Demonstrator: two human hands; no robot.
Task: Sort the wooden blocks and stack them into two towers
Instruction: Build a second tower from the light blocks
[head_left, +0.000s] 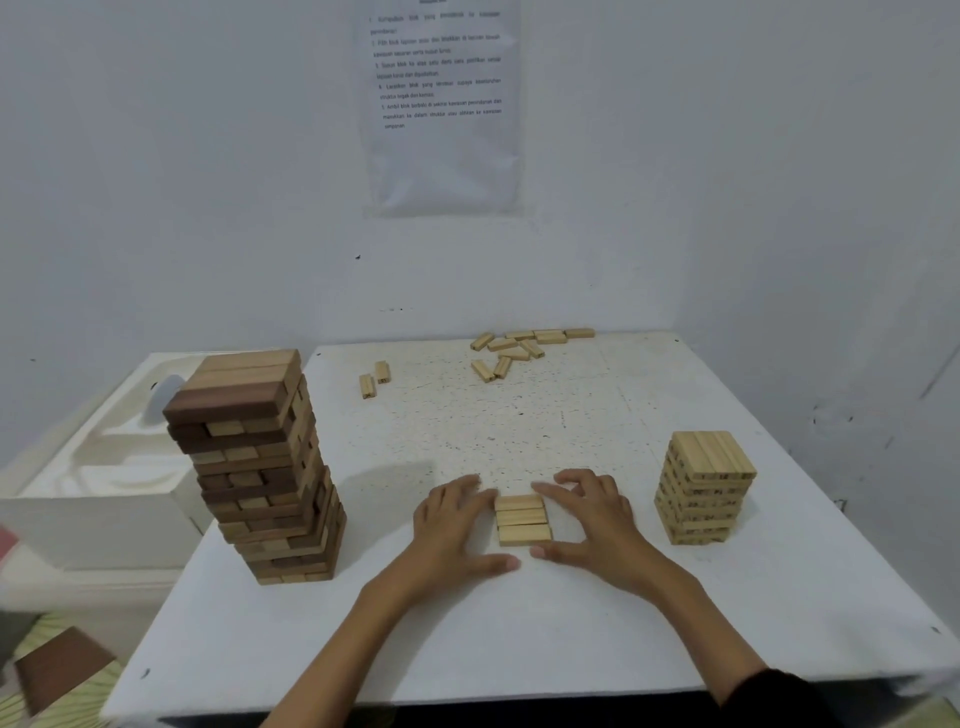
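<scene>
Three pale wooden blocks lie side by side, flat on the white table, near its front middle. My left hand lies flat against their left ends, fingers straight, thumb along the front. My right hand rests against their right ends with fingers lightly bent and thumb at the front corner. A tall tower of mixed dark and light larger blocks stands at the left. A shorter tower of small pale blocks stands at the right.
Several loose pale blocks lie scattered at the table's far edge, and two more lie left of them. A white box sits beside the table on the left. A printed sheet hangs on the wall.
</scene>
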